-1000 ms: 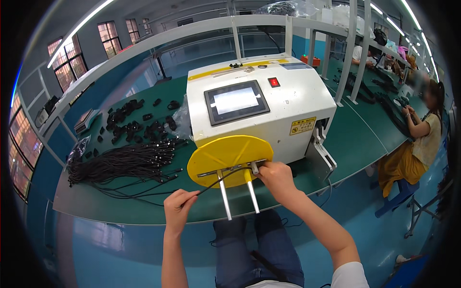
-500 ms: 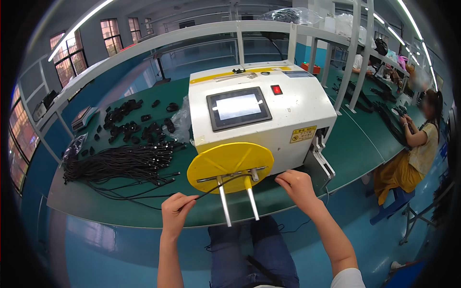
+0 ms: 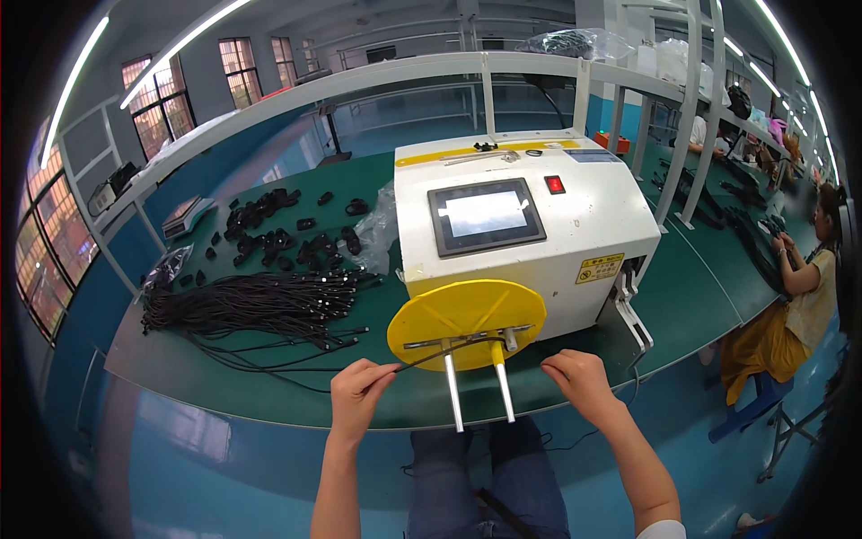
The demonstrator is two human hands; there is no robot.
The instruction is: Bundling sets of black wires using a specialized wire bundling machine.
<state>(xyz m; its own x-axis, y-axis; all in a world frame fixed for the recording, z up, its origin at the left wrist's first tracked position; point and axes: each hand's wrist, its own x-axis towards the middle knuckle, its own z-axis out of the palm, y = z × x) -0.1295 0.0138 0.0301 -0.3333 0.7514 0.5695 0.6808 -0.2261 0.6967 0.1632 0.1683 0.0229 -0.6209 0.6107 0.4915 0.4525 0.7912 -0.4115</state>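
Observation:
A black cable (image 3: 422,359) runs from my left hand (image 3: 356,395) to the posts on a round yellow disc (image 3: 422,310). The fingers of my left hand pinch it just left of the disc. Two metal rods (image 3: 453,395) stick out from the disc toward me, and the cable passes across their bases. To the right of the disc is my right hand (image 3: 579,382), its fingers drawn together above the table edge; nothing shows in them. The disc sits on the front of a white machine (image 3: 575,225) with a lit screen (image 3: 487,214) and a red switch (image 3: 554,184).
Left of the machine lies a bundle of black cables (image 3: 251,305) on the green table (image 3: 395,409). Behind it are scattered black parts (image 3: 260,211) and a clear plastic bag (image 3: 379,229). A shelf frame (image 3: 359,81) crosses behind. Another person (image 3: 804,278) sits working at the far right.
The view has shifted, so the machine and table appear farther right. My right hand has come slightly nearer to me relative to the disc. The left hand keeps its pinch on the cable.

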